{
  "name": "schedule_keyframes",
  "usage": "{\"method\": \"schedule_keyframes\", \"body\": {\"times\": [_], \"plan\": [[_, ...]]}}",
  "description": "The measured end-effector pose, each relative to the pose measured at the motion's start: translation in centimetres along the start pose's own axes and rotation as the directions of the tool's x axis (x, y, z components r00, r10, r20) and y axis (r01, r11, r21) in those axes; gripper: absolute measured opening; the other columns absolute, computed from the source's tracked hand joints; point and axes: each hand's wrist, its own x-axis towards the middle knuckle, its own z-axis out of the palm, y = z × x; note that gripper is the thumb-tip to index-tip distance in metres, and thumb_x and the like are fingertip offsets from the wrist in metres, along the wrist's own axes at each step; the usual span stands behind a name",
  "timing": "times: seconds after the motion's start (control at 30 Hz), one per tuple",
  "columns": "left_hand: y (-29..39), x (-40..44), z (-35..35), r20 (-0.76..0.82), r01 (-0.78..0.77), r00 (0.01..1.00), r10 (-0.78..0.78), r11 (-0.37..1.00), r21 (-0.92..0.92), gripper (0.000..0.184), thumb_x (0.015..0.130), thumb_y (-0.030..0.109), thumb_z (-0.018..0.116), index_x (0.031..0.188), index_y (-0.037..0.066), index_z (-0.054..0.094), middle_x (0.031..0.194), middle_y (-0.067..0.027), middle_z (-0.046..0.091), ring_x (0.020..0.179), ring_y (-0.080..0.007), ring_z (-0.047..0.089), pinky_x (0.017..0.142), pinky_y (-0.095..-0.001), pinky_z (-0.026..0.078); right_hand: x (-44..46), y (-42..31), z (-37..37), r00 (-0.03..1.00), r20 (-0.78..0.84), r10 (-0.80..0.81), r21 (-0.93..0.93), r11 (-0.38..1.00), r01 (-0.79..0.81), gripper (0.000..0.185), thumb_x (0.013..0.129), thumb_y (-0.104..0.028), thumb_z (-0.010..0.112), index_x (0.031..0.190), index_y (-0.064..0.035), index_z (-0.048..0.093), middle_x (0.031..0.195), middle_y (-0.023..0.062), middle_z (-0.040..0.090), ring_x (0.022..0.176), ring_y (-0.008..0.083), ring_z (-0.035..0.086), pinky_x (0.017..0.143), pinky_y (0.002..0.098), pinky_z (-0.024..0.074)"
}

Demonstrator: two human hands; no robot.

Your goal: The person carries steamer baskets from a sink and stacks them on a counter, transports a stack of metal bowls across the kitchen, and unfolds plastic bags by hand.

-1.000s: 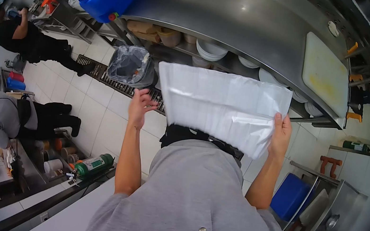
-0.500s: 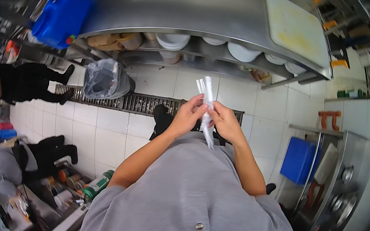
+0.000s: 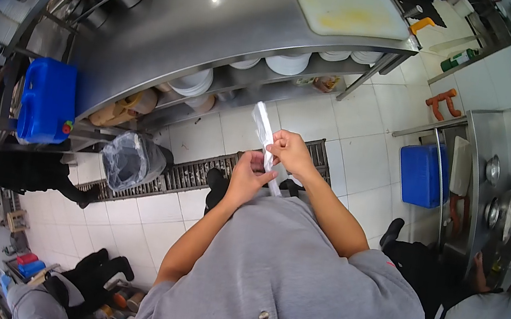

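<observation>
A narrow folded strip of thin white material (image 3: 262, 122), perhaps plastic, stands up between my hands in front of my chest. Its upper end leans to the left, and its lower end reaches down to my grey shirt. My right hand (image 3: 291, 154) pinches the strip near its middle between thumb and fingers. Lower down, my left hand (image 3: 247, 179) is closed around it, thumb against the strip and fingers behind. Parts of the strip are hidden by my fingers.
A steel table (image 3: 209, 27) ahead bears a cutting board (image 3: 348, 5) and pots. A lined bin (image 3: 133, 161) stands beside the floor drain grate (image 3: 198, 167). Blue jerrycan (image 3: 49, 101) at left, blue crate (image 3: 423, 175) at right. Other people stand left, lower left and right.
The view has turned, so the table slants. My right hand has moved up relative to my left. The strip's loose split ends at the top no longer show; it leans more left.
</observation>
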Motion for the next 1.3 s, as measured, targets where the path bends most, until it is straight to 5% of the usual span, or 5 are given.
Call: {"method": "schedule_keyframes", "body": {"times": [0.53,0.67,0.83,0.9,1.3], "plan": [[0.6,2.3,0.6,0.174,-0.101,0.984,0.026,0.896,0.433,0.017,0.089,0.012,0.063,0.089,-0.004,0.068,0.069,-0.0169,0.066,0.059,-0.0234,0.063,0.060,-0.0356,0.049,-0.2,1.1,-1.3,0.999,-0.022,0.040,-0.308,0.950,-0.045,0.023,0.089,-0.015,0.063,0.074,0.0030,0.059,0.061,0.0084,0.060,0.049,0.0122,0.057,0.044,0.0290,0.0449],[1.1,2.6,0.7,0.125,-0.085,0.992,0.037,0.907,0.413,0.020,0.088,0.016,0.065,0.088,-0.004,0.068,0.069,-0.0154,0.067,0.061,-0.0208,0.064,0.060,-0.0342,0.049,0.2,1.5,-1.3,0.968,-0.090,-0.234,-0.638,0.760,0.124,0.027,0.085,-0.022,0.064,0.079,0.0040,0.065,0.068,0.0207,0.065,0.062,0.0318,0.065,0.059,0.0413,0.0494],[0.2,4.2,0.8,0.119,0.100,0.987,-0.112,0.990,0.101,0.023,0.089,0.018,0.068,0.096,-0.004,0.064,0.081,-0.0089,0.068,0.071,-0.0140,0.064,0.062,-0.0271,0.050,0.1,0.7,-1.1,0.975,-0.176,-0.135,-0.521,0.853,0.024,0.029,0.088,-0.024,0.063,0.078,0.0029,0.065,0.065,0.0176,0.064,0.060,0.0292,0.063,0.056,0.0398,0.0474],[-0.6,4.6,0.6,0.158,0.247,0.961,-0.225,0.960,-0.131,0.019,0.091,0.015,0.066,0.101,-0.001,0.061,0.089,-0.0064,0.066,0.077,-0.0116,0.062,0.066,-0.0236,0.050,0.2,1.3,-1.2,0.996,-0.090,0.026,-0.175,0.984,-0.041,0.025,0.089,-0.020,0.063,0.077,0.0016,0.064,0.061,0.0089,0.061,0.054,0.0164,0.059,0.048,0.0316,0.0443],[-2.9,5.3,-3.2,0.049,0.271,0.962,-0.267,0.926,-0.263,0.008,0.091,0.009,0.061,0.087,0.001,0.062,0.083,-0.0063,0.066,0.076,-0.0134,0.062,0.070,-0.0255,0.050,0.5,0.4,-1.6,0.994,0.033,0.108,0.036,0.993,-0.109,0.019,0.084,-0.018,0.075,0.080,-0.0045,0.061,0.065,-0.0006,0.057,0.051,0.0048,0.049,0.043,0.0202,0.0374]]}}
